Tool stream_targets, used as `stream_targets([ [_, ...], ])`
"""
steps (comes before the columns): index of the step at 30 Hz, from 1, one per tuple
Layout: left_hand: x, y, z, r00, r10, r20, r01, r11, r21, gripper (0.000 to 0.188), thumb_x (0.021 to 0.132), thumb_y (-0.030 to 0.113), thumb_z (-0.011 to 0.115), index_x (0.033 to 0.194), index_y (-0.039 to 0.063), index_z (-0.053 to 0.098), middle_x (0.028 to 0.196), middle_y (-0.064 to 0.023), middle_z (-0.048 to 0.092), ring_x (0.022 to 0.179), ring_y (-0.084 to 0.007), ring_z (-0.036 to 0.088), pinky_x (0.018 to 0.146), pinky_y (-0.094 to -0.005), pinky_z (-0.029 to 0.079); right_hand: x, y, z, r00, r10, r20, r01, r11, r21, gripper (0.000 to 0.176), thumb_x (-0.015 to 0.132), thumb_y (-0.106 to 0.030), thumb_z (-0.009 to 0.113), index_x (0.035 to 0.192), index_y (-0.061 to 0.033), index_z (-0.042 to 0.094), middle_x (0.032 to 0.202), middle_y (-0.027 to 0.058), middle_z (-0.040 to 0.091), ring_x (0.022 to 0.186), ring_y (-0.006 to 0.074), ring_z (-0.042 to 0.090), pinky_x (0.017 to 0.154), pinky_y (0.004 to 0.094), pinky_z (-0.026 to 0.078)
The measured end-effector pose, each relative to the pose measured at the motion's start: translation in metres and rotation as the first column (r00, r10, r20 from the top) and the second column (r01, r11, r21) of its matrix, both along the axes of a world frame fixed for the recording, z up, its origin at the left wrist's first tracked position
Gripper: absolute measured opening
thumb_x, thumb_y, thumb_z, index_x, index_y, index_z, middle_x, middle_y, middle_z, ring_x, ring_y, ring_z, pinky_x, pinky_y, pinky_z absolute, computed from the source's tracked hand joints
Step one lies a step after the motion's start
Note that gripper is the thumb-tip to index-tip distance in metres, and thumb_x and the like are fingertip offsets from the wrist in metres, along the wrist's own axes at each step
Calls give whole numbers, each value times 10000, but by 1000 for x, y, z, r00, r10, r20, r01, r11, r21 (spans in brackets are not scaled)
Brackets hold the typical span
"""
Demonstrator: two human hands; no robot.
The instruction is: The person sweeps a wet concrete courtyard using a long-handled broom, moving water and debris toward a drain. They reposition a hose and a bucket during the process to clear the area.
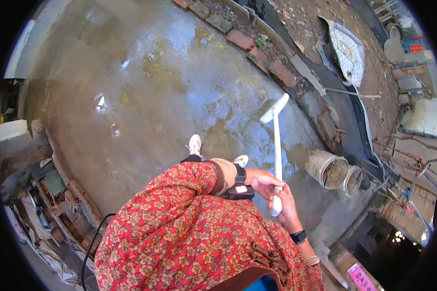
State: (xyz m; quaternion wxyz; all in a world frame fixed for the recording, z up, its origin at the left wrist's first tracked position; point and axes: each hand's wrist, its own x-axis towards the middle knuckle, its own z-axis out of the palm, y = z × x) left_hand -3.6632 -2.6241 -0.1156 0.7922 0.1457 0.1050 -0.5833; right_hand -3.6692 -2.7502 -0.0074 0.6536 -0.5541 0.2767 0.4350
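Note:
A white long-handled tool (277,145) with a crosswise head extends up and away from my hands; whether the head is a brush or a scraper is unclear. My right hand (287,209), with a dark watch on its wrist, is closed around the lower handle near the rounded end. Just beside it, my left hand (261,180) holds the same handle with its fingers. A black strapped device (239,189) sits on my left wrist. The tool's head is over the wet concrete floor (160,98), near the brick edging. Red floral clothing covers my body and upper arms.
Two dirty buckets (326,169) lie on their sides at right. A brick border (282,72) separates the floor from a dirt strip with a quilted pad (346,51). Bricks and boards (76,207) are piled at lower left; branches (417,160) lie at far right. A black cable (91,243) runs beside me.

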Motion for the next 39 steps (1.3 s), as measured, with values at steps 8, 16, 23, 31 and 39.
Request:
stream_targets([
  [8,-33,83,-35,975,114,-188,-113,993,16,309,857,337,496,990,60,528,804,-71,601,639,-186,575,614,-334,482,2,92,-44,976,135,-173,-119,988,96,157,790,-87,470,928,-14,460,565,42,505,411,148,514,333,263,413],
  [16,-42,254,-54,864,504,9,-442,748,496,238,832,245,505,989,70,544,823,-30,588,728,-139,569,614,-297,468,25,251,-117,955,292,48,-288,878,381,130,763,-91,510,858,-2,502,607,50,528,446,132,516,363,254,422],
  [23,-25,262,-5,900,419,119,-429,807,407,262,872,282,469,1005,62,520,863,-69,589,731,-193,584,658,-332,494,25,234,-84,978,197,74,-206,831,517,254,786,-141,503,1018,-61,439,737,54,510,480,107,505,390,228,444],
  [31,-36,155,-1,995,99,-15,-92,960,266,352,856,373,473,1040,73,497,915,-96,585,797,-229,584,680,-374,486,-36,131,-43,996,-80,26,71,967,244,373,774,-70,468,1135,-50,379,742,66,505,521,138,520,390,253,445],
  [39,3,46,8,956,-275,103,248,944,218,408,877,363,442,1141,51,452,1073,-136,555,966,-245,555,798,-374,453,-99,-38,-18,823,-562,-77,568,815,119,331,809,-114,486,1113,-70,361,620,73,513,433,158,511,360,265,420],
])
